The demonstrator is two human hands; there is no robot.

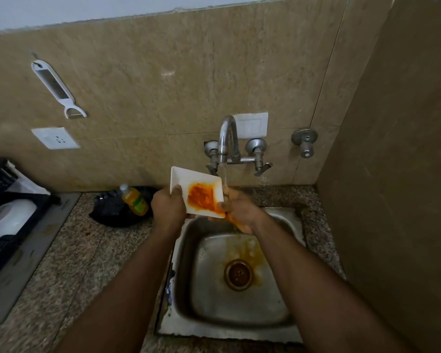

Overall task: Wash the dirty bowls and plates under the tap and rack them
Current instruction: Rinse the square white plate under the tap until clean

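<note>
White plate (186, 180) smeared orange; speckled granite counter (69, 253); yellow bottle (135, 200); black rack (0, 179).

peeler (57, 87) on wall | soap bottle (134, 200) on counter | wall socket (55, 138)

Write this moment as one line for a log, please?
step: rinsing | left hand: holds plate | right hand: holds plate's other edge | tap: running | plate: orange sauce | rack: one bowl

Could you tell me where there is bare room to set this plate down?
Bare counter lies between the rack and the sink, in front of the black bag. It is crowded around the soap bottle.
</note>
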